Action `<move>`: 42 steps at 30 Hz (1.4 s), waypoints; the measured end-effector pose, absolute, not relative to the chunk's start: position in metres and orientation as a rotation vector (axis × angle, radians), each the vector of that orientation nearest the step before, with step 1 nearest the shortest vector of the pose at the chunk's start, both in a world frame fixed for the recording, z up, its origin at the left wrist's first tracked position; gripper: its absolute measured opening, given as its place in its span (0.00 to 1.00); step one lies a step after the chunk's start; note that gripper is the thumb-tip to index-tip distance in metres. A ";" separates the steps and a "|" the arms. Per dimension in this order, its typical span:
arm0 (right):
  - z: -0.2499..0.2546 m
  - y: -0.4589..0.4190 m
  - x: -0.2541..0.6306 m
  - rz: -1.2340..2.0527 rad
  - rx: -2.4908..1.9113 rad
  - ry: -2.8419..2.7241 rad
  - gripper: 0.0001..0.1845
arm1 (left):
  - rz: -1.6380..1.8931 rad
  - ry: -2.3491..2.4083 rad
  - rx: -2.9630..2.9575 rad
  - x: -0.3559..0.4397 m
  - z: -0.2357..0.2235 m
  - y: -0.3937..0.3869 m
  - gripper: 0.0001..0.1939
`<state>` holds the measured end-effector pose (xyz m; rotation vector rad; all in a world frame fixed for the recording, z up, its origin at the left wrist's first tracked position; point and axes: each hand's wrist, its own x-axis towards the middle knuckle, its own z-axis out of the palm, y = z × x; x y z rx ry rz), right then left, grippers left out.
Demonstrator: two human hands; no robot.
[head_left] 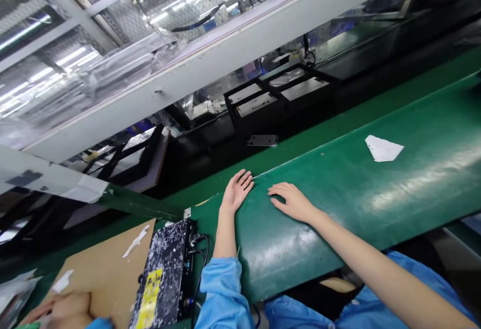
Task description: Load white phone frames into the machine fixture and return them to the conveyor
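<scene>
My left hand [236,192] rests palm upward, its fingers loosely spread, at the far edge of the green work surface [285,264]. It holds nothing. To its right, my right hand [295,202] is palm down on or just above the same surface, thumb apart from the fingers and nothing in it. A gap of green surface separates the two hands. Beyond them, a flat dark plate [262,140] with a light rim lies on the black ledge. A torn piece of white paper [384,148] lies to the right of my right hand.
A black box [165,264] with white specks, a yellow label and cables stands left of my left arm. Beside it lies a brown board [108,274]; another person's hand [69,311] is at its near edge. A white beam [210,66] crosses above black frames [278,91].
</scene>
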<state>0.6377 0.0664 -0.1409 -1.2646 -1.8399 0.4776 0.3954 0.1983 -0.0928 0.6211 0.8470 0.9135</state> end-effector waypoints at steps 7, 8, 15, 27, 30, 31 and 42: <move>-0.140 0.066 0.644 0.534 -1.263 -1.830 0.13 | 0.927 0.826 0.581 0.397 -0.098 0.197 0.14; -0.140 0.065 0.645 0.538 -1.267 -1.831 0.13 | 0.928 0.820 0.575 0.398 -0.098 0.197 0.14; -0.148 0.065 0.648 0.557 -1.249 -1.780 0.12 | 0.914 0.792 0.544 0.400 -0.099 0.195 0.15; -0.150 0.059 0.659 0.505 -1.208 -1.823 0.17 | 0.962 0.739 0.517 0.414 -0.101 0.178 0.16; -0.157 0.058 0.667 0.491 -1.203 -1.838 0.20 | 0.970 0.742 0.489 0.418 -0.103 0.173 0.15; -0.159 0.059 0.669 0.489 -1.209 -1.844 0.21 | 0.968 0.743 0.482 0.419 -0.104 0.173 0.14; -0.169 0.058 0.670 0.530 -1.271 -1.840 0.28 | 0.936 0.761 0.515 0.417 -0.108 0.171 0.14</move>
